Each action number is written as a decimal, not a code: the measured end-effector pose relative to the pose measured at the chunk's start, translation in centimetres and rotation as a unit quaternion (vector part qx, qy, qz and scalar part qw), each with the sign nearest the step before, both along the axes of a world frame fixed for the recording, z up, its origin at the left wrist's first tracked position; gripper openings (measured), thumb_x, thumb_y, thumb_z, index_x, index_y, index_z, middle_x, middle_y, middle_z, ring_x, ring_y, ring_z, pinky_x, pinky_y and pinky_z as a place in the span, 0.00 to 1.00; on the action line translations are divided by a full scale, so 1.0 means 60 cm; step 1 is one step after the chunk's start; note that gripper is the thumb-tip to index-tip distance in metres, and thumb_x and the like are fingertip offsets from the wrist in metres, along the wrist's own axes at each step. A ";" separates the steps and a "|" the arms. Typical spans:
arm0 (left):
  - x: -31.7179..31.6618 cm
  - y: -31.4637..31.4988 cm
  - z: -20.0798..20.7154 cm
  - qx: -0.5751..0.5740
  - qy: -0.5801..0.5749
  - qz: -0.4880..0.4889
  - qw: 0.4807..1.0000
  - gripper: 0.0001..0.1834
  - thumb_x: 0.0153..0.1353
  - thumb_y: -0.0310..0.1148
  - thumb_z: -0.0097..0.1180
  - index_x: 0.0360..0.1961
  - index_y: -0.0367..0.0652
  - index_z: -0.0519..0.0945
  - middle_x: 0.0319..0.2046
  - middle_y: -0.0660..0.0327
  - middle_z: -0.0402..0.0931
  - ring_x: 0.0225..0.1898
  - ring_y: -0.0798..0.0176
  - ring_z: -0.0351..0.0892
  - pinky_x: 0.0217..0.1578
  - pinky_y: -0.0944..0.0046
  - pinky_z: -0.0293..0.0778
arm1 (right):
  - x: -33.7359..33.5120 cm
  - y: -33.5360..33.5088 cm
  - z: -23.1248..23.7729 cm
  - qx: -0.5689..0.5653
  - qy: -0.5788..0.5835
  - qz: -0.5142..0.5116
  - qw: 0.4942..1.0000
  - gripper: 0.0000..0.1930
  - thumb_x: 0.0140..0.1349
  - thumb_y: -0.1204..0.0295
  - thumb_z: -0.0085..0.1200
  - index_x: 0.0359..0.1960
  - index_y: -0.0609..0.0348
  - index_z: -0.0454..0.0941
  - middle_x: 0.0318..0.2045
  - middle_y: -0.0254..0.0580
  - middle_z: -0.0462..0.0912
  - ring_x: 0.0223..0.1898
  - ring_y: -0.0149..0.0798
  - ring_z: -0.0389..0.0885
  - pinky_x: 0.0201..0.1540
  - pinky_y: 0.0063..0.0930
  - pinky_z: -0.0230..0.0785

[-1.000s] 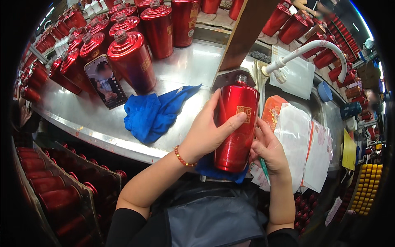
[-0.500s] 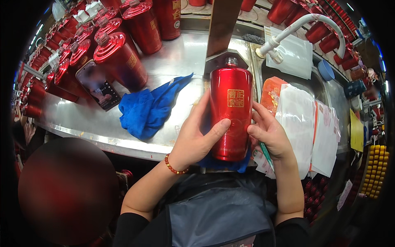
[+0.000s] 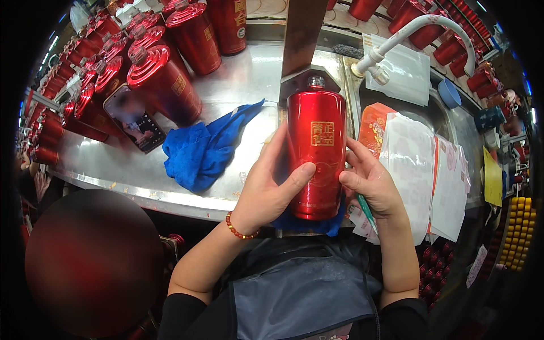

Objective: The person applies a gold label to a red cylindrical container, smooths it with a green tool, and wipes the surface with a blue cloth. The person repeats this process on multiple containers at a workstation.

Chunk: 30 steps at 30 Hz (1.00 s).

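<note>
A glossy red bottle [image 3: 318, 190] with a gold square emblem and a clear capless neck stands in front of me between both hands. My left hand [image 3: 273, 184] grips its left side, thumb laid across the front and fingers behind. On the other side, my right hand [image 3: 371, 178] touches the bottle with thumb and fingertips. A slim green pointed tool [image 3: 366, 209] sticks out below that right palm, held by the curled fingers; its kind is unclear. Under the bottle lies a blue cloth [image 3: 309, 225]. The hidden fingertips of my left hand are behind the bottle.
Left on the metal counter [image 3: 238, 73] are a crumpled blue cloth [image 3: 195, 156], a phone [image 3: 133, 119] and several red bottles [image 3: 164, 85]. A brown upright post [image 3: 306, 34] rises behind. To the right are sticker sheets [image 3: 405, 175], a white tap [image 3: 396, 42] and a blue bowl [image 3: 449, 93].
My hands keep the same hold on the bottle, and the view has shifted slightly. Red bottles along the back right have changed position.
</note>
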<state>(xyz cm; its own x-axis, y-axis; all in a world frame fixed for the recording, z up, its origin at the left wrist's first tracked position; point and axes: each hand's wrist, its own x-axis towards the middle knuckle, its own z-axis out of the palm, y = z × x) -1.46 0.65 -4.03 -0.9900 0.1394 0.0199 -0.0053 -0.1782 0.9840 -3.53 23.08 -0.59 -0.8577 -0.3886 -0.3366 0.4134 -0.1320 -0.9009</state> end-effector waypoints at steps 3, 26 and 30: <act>0.000 -0.001 -0.003 -0.018 0.006 0.002 1.000 0.47 0.67 0.41 0.66 0.77 0.29 0.54 0.73 0.42 0.59 0.76 0.50 0.57 0.74 0.55 0.53 | -0.001 0.001 0.003 -0.013 0.001 -0.003 1.000 0.43 0.63 0.73 0.68 0.77 0.63 0.56 0.57 0.45 0.75 0.35 0.22 0.76 0.34 0.16 0.71; 0.001 -0.002 -0.002 -0.049 0.047 -0.008 0.998 0.53 0.64 0.45 0.68 0.78 0.29 0.50 0.74 0.40 0.57 0.76 0.48 0.57 0.74 0.54 0.54 | 0.002 0.000 0.002 -0.004 0.007 0.005 1.000 0.44 0.63 0.73 0.68 0.77 0.63 0.54 0.58 0.45 0.74 0.35 0.23 0.75 0.35 0.18 0.70; 0.001 -0.001 -0.004 -0.049 0.047 -0.004 0.998 0.54 0.64 0.46 0.69 0.78 0.29 0.50 0.74 0.39 0.57 0.76 0.48 0.57 0.74 0.54 0.54 | 0.002 0.000 -0.002 -0.007 0.011 0.003 1.000 0.44 0.63 0.74 0.67 0.77 0.63 0.54 0.57 0.44 0.74 0.35 0.23 0.75 0.35 0.17 0.70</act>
